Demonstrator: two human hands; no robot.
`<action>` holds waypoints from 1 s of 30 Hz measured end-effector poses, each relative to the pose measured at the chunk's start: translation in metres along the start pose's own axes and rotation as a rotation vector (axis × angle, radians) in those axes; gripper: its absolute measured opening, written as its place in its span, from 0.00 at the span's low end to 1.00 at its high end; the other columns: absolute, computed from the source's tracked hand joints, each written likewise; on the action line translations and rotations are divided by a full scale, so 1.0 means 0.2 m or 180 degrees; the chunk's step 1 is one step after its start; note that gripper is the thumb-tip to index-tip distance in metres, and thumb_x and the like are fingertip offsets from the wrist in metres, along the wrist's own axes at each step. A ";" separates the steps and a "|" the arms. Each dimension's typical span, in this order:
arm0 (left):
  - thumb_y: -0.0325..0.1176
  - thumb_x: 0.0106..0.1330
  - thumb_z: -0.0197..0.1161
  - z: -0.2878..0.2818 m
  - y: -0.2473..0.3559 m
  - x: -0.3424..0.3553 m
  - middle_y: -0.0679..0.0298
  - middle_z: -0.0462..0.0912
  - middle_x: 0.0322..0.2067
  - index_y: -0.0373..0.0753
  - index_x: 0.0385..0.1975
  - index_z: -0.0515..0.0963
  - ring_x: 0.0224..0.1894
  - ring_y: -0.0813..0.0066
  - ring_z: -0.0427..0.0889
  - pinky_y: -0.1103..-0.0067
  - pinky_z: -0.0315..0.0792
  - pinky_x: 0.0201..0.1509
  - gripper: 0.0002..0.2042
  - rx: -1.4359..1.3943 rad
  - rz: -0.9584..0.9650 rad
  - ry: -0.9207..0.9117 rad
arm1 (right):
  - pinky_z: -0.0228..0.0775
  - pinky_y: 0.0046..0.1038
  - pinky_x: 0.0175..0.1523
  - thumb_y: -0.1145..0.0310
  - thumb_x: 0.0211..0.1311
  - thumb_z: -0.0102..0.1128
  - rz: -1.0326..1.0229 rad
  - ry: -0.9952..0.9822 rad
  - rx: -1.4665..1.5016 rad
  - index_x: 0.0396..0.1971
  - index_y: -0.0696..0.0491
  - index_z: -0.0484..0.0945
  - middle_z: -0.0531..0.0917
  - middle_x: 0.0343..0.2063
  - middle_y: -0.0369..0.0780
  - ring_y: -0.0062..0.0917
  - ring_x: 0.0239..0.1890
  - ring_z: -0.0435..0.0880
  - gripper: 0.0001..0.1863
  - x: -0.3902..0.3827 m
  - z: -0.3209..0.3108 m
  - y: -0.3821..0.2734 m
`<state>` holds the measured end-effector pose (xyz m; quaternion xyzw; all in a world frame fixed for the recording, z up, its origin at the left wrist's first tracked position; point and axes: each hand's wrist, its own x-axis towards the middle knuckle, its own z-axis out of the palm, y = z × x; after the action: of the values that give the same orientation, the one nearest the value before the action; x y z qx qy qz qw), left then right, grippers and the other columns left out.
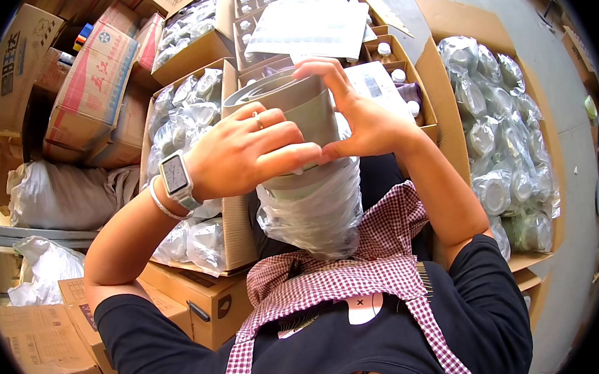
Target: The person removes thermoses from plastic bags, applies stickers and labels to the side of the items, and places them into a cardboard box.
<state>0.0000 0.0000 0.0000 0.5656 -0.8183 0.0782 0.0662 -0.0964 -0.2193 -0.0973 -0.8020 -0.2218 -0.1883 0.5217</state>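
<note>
- Your left hand [258, 148] grips the grey roll [314, 120], hiding part of it.
- Your right hand [367, 116] clasps its right side.
- Crumpled plastic [315, 217] obscures its base.

The container [313, 116] is between two boxes [239, 234], bottles [384, 53] beyond it.

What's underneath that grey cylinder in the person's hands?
Crumpled clear plastic shows at the lower end of the grey cylinder, held by the left hand and right hand. Its underside and whatever the plastic covers are hidden.
</note>
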 end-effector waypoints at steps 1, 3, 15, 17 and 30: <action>0.27 0.59 0.67 0.01 0.01 0.01 0.68 0.82 0.35 0.45 0.49 0.78 0.36 0.67 0.79 0.69 0.71 0.46 0.17 0.0010 -0.0069 0.0079 | 0.47 0.54 0.74 0.50 0.43 0.82 0.0002 -0.0047 -0.0058 0.67 0.44 0.57 0.57 0.69 0.43 0.41 0.74 0.55 0.53 0.00 -0.01 0.00; 0.23 0.60 0.65 -0.02 0.02 -0.01 0.68 0.81 0.33 0.43 0.48 0.77 0.36 0.68 0.79 0.72 0.71 0.46 0.16 -0.0359 -0.0279 0.0439 | 0.51 0.53 0.73 0.50 0.41 0.83 0.0060 -0.0072 0.0006 0.66 0.44 0.58 0.57 0.69 0.44 0.41 0.73 0.56 0.53 0.01 -0.01 -0.02; 0.47 0.76 0.54 0.53 -0.23 -0.15 0.51 0.63 0.70 0.54 0.75 0.45 0.55 0.51 0.82 0.58 0.75 0.62 0.34 -0.5031 -0.0583 0.4477 | 0.67 0.36 0.62 0.27 0.64 0.46 -0.0389 0.0579 0.4185 0.31 0.50 0.77 0.72 0.48 0.40 0.34 0.54 0.74 0.36 0.04 0.14 0.16; 0.54 0.76 0.51 0.57 -0.14 -0.04 0.46 0.54 0.74 0.54 0.77 0.38 0.55 0.51 0.82 0.54 0.68 0.67 0.37 -0.4916 -0.0578 0.4382 | 0.69 0.40 0.59 0.26 0.63 0.44 -0.0753 0.0114 0.5050 0.27 0.48 0.78 0.71 0.41 0.36 0.36 0.49 0.73 0.36 0.08 0.20 0.20; 0.35 0.56 0.78 0.54 0.03 0.13 0.49 0.57 0.70 0.41 0.76 0.39 0.46 0.68 0.77 0.71 0.71 0.58 0.55 -0.2819 -0.0733 0.4246 | 0.68 0.31 0.57 0.64 0.70 0.57 0.0512 0.1901 -0.0846 0.37 0.57 0.79 0.81 0.47 0.42 0.28 0.50 0.80 0.11 0.00 -0.13 -0.31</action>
<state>-0.0167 -0.0435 -0.1013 0.4019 -0.4982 0.0605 0.7659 -0.1324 -0.2207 -0.0401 -0.7873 0.0313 -0.4005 0.4677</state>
